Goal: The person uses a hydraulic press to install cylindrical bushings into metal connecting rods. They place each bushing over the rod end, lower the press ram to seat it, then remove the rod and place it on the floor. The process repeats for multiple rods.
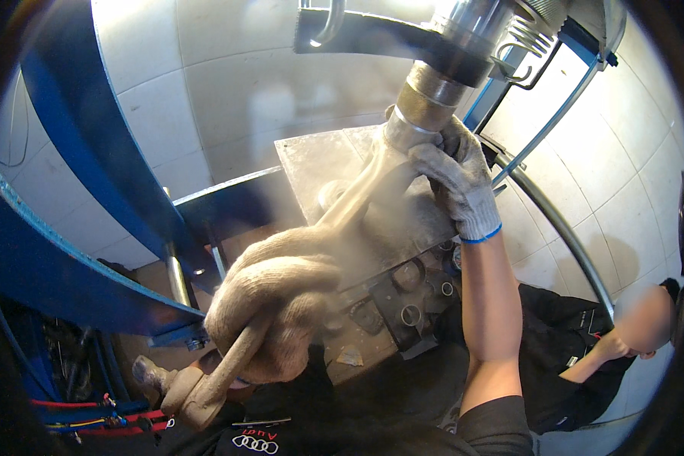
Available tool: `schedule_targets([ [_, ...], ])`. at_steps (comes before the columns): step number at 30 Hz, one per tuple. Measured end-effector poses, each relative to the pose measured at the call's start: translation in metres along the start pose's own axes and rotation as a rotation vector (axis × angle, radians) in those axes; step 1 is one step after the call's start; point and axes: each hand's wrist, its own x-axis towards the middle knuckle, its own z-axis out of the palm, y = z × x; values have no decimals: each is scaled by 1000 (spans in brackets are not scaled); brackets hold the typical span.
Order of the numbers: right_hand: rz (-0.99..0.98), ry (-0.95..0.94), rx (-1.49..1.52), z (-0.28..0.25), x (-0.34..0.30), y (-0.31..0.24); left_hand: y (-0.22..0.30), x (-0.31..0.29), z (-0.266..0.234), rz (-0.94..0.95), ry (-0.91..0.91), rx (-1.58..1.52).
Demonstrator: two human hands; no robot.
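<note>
In the middle of the view is a long metal suspension arm (351,199) with round ends, slanting from lower left to upper right. My left hand (275,308), in a pale knitted glove, is wrapped round its near part. The near end with its round eye (201,403) sticks out below that hand. My right hand (457,171), in a matching glove with a blue cuff edge, is closed at the arm's far end. Right above that end stands a metal sleeve (432,93) under the press ram (475,30). The right fingertips are partly hidden.
A blue press frame (91,144) rises on the left. Below the hands are a flat metal plate (300,163) and a dark tray (399,334) with several rings (410,315). A coil spring (530,34) hangs beside the ram. Another person (585,357) is at the lower right.
</note>
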Motion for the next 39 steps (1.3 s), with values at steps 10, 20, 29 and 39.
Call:
schedule_targets([
  [10, -19, -17, -27, -5, 2, 6, 8, 2, -1, -13, 11, 43],
  [20, -59, 41, 16, -8, -3, 8, 6, 0, 5, -66, 85, 80],
  [29, -469, 441, -223, -14, -64, 13, 1, -6, -7, -142, 45, 33],
  [39, -237, 387, -585, -31, -209, 123, -14, -13, -6, 20, 84, 11],
])
